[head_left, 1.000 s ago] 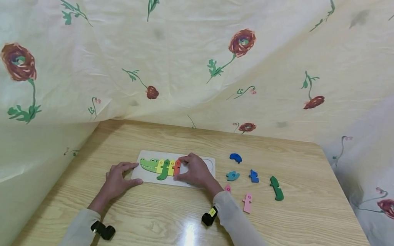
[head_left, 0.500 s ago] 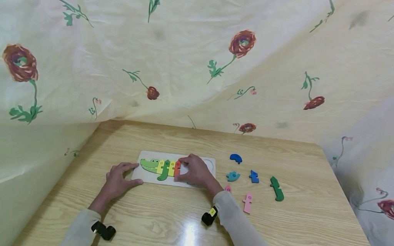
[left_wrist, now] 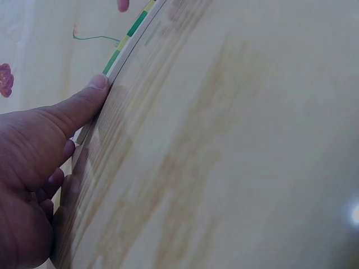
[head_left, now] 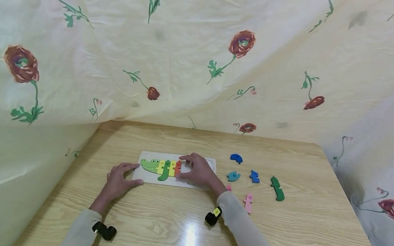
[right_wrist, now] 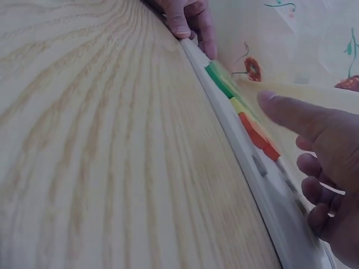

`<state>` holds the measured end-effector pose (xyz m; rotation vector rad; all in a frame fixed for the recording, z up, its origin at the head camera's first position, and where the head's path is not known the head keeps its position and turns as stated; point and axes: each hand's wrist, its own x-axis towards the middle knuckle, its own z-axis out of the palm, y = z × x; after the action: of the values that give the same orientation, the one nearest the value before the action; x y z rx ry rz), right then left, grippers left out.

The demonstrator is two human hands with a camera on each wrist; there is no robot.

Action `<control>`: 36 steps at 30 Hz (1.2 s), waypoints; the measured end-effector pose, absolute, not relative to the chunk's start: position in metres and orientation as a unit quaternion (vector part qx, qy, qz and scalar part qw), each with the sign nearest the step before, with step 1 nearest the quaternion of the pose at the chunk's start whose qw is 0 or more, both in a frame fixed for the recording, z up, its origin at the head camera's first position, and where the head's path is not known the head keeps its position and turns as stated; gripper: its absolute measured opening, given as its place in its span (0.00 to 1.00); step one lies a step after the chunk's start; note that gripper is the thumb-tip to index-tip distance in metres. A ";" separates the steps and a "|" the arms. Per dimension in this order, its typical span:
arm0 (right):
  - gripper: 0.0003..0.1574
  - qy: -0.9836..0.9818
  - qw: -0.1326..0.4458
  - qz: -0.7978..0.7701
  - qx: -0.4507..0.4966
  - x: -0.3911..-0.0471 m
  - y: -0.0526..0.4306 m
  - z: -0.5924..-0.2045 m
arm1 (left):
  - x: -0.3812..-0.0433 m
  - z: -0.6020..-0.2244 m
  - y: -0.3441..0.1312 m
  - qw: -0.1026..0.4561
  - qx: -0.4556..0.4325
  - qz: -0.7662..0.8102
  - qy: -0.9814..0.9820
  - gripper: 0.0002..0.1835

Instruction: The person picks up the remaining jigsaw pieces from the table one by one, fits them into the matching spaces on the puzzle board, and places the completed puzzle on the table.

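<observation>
A pale puzzle board (head_left: 161,155) lies flat on the table, with a green crocodile head (head_left: 150,165) at its left. Yellow and green body pieces follow, then an orange puzzle piece (head_left: 178,168). My left hand (head_left: 120,179) holds the board's near-left corner, its thumb (left_wrist: 92,92) against the near edge and fingers at the left side. Over the board's right half, my right hand (head_left: 198,171) has its thumb and fingers spread around the orange end. In the right wrist view, the right thumb (right_wrist: 297,115) stands off the pieces, and nothing is held.
Right of the board lie loose pieces: dark blue (head_left: 236,158), teal (head_left: 233,176), blue (head_left: 254,176), green (head_left: 277,189) and pink (head_left: 248,203). Another pink piece (head_left: 229,188) is partly behind the right wrist. A flowered cloth (head_left: 188,53) hangs behind the wooden table (head_left: 175,221).
My right hand has shifted slightly right, and its fingers have spread away from the orange piece. The left hand stays at the board's corner.
</observation>
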<state>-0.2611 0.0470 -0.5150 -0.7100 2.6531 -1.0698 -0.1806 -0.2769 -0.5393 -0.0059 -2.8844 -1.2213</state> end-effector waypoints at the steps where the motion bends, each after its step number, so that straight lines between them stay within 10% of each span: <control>1: 0.42 0.894 0.093 -0.366 -0.242 -0.261 0.049 -0.514 | -0.181 -0.539 -0.277 0.004 -0.001 -0.390 -0.921 0.42; 36: 0.37 0.894 -0.081 -0.365 -0.248 -0.184 0.209 -0.443 | -0.180 -0.540 -0.276 -0.013 0.007 -0.378 -0.926 0.43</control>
<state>-0.1844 0.2088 -0.4428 -0.8217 2.9617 -1.2105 -0.1796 -0.2758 -0.5397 0.0213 -2.9310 -1.1986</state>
